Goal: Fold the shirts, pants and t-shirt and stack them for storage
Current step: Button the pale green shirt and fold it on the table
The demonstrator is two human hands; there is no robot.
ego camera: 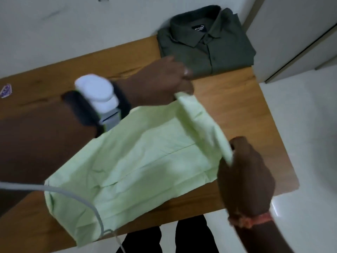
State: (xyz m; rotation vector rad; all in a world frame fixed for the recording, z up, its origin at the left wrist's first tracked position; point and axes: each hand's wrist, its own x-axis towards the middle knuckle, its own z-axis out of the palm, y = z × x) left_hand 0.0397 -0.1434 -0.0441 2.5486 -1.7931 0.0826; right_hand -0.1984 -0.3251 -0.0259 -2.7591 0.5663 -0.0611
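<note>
White walls close in a wooden desk (237,99) where a pale green shirt (145,161) lies flat, its far edge lifted and pinched shut at both corners by the left hand (160,81) and the right hand (244,172). Beyond the left grip, a folded dark green shirt (206,42) rests. If either pinch slips or the pull is uneven, the fold probably lands crooked; the white cable (76,196) across the near end could also snag the cloth.

The wooden surface (237,99) stands against a pale wall, with white floor (300,125) beyond its right edge. A dark green shirt (206,42), folded with collar and label up, lies at the far right corner. A light green garment (136,161) lies spread across the near half, its near corner overhanging the edge. A small purple sticker (6,90) sits at the far left.
</note>
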